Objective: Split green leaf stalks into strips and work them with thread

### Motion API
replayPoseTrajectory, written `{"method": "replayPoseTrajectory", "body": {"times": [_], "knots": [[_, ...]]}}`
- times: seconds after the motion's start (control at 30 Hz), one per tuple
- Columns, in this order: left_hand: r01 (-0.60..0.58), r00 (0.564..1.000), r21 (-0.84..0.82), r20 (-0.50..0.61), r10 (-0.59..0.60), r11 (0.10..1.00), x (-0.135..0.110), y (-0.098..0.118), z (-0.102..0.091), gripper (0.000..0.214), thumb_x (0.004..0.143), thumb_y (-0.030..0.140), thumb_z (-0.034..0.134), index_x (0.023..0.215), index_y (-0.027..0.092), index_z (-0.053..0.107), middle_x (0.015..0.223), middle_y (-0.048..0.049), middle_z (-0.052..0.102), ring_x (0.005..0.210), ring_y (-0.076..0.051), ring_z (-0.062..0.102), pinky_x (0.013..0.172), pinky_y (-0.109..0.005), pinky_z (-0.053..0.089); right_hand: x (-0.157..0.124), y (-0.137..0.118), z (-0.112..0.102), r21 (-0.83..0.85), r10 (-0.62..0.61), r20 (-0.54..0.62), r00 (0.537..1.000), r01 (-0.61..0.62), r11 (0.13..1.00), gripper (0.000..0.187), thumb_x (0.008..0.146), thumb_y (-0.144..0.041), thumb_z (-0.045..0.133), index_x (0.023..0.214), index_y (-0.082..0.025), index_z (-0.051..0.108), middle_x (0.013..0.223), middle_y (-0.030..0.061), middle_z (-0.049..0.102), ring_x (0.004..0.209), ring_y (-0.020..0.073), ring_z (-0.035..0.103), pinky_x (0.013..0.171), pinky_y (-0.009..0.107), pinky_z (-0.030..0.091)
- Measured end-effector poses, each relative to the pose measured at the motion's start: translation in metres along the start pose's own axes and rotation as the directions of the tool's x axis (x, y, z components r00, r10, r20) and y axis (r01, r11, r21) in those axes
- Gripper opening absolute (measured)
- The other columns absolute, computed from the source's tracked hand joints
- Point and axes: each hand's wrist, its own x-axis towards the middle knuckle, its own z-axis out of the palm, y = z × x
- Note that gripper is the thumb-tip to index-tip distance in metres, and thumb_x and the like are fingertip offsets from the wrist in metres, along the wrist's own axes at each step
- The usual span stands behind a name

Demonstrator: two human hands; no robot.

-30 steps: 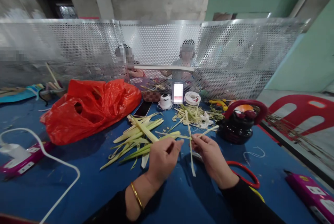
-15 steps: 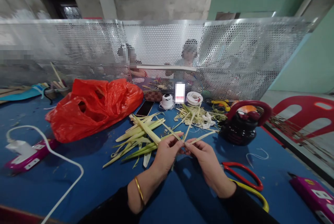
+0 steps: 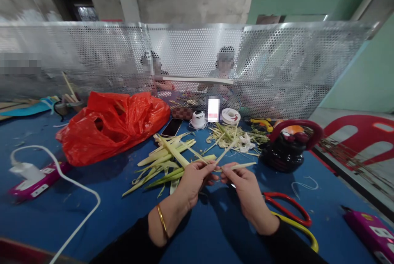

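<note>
Several pale strips (image 3: 225, 153) pinched in my left grip (image 3: 194, 177) and right grip (image 3: 243, 186), just right of leaf pile (image 3: 175, 152); grips now closer, end dangling earlier gone from view; hold likely steadier.

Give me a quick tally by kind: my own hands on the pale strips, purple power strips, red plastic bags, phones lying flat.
Own hands, left hand and right hand, on pale strips: 2
Purple power strips: 2
Red plastic bag: 1
Phone lying flat: 1
Total: 6
</note>
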Motion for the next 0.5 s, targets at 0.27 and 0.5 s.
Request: {"method": "replayPoseTrajectory", "body": {"times": [0.27, 0.5], "knots": [[-0.022, 0.998, -0.003, -0.052, 0.022, 1.000, 0.002, 0.001, -0.001, 0.026, 0.066, 0.031, 0.079, 0.078, 0.011, 0.067, 0.078, -0.0047, 0.070, 0.047, -0.005, 0.052, 0.039, -0.015, 0.035, 0.005, -0.007, -0.017, -0.331, -0.304, 0.312, 0.900, 0.403, 0.854, 0.016, 0.081, -0.027, 0.059, 0.091, -0.020, 0.070, 0.085, 0.0056, 0.071, 0.075, 0.0196, 0.063, 0.069, 0.030, 0.049], [0.044, 0.994, 0.141, 0.093, -0.058, 0.989, -0.002, 0.003, -0.001, 0.032, 0.070, 0.039, 0.076, 0.084, 0.011, 0.070, 0.089, -0.0089, 0.070, 0.049, -0.005, 0.057, 0.037, -0.015, 0.030, 0.019, -0.011, -0.020, -0.105, -0.037, -0.009, 0.999, 0.035, 0.994, 0.038, 0.069, -0.048, 0.072, 0.089, -0.016, 0.069, 0.069, 0.0011, 0.064, 0.056, 0.0144, 0.055, 0.054, 0.026, 0.044]]}}
